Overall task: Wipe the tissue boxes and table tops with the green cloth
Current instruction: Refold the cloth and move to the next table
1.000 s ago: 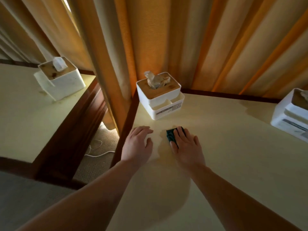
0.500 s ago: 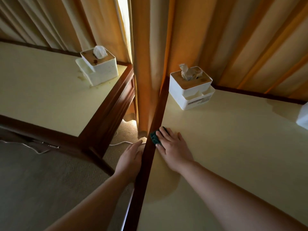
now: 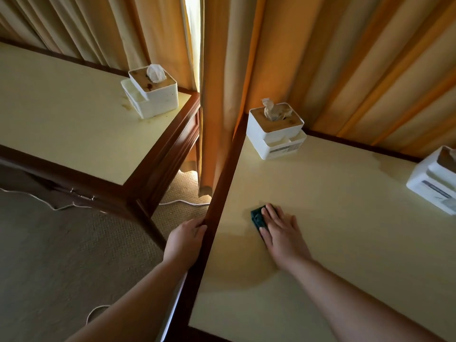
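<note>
Right hand (image 3: 281, 233) flat on the small dark green cloth (image 3: 256, 215), fingers straight and together, pressing it onto the pale yellow top of the near table with the dark wooden frame (image 3: 345, 218); the cloth peeks out at the fingertips, on the hand's 11 o'clock side, near the table's left edge. Left hand (image 3: 186, 240) sits at 9 o'clock from the right one, fingers curled over the dark wooden rim of that same table, gripping the edge from outside. Up at 12 o'clock from the cloth, well apart from it, the white square tissue box with a brown lid and a crumpled tissue poking up (image 3: 276, 129) stands in the table's far left corner, close to the orange-tan pleated curtains (image 3: 345, 58). Over at 3 o'clock, a second white tissue box (image 3: 434, 181) is cut off by the frame's right edge. At 10 o'clock, across a gap of beige woven carpet (image 3: 61, 255), a second yellow-topped wooden table (image 3: 61, 107) carries a third white tissue box with a stained brown lid (image 3: 153, 92), brownish marks on the top just beside it. A thin white cable (image 3: 182, 202) trails on the carpet between the two tables.
</note>
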{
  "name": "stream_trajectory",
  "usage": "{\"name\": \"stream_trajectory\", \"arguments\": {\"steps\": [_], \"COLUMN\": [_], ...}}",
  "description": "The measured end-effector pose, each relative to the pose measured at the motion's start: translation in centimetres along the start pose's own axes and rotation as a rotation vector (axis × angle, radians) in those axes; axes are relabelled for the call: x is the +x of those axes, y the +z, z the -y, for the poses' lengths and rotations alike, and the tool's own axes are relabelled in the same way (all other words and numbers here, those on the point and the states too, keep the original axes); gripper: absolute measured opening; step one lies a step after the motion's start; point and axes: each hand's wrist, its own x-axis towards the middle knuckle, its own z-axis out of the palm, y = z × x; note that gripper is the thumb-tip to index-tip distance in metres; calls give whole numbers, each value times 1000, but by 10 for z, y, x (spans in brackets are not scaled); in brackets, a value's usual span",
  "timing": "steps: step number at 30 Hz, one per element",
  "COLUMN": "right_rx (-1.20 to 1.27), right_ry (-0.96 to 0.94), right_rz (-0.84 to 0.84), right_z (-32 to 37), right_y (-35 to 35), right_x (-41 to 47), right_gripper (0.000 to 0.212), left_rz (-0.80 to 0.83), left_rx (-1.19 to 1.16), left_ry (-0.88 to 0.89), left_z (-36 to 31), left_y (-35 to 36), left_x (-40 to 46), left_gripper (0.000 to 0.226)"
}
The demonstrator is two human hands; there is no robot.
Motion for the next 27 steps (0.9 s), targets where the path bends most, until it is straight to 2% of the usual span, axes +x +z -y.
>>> {"name": "stream_trajectory", "arguments": {"steps": [3, 6, 10, 13, 18, 22, 25, 27], "right_rx": [-24, -32, -31, -8, 3, 14, 79, 193], "right_ry": [68, 58, -99, -155, -23, 88, 56, 102], "right_rz": [40, 85, 83, 122, 118, 122, 140, 76], "right_z": [-2, 18, 35, 23, -35, -86, -95, -94], "right_y": [-18, -23, -11, -4, -7, -27, -39, -49], "right_x": [50, 84, 63, 22, -28, -32, -30, -27], "right_gripper": [58, 58, 59, 60, 60, 65, 64, 59], "left_rz": [-24, -28, -51, -71, -96, -88, -40, 19], "left_rx": [-17, -14, -1, 9, 89, 122, 135, 119], "left_ry": [-56, -88, -133, -143, -156, -186, -228, -240], "left_z": [-5, -9, -15, -19, -27, -31, -33, -35], "left_y": [0, 1, 0, 2, 4, 4, 3, 4], "left_x": [-2, 0, -3, -8, -9, -8, -9, -11], "left_gripper": [28, 25, 23, 23, 22, 23, 32, 35]}}
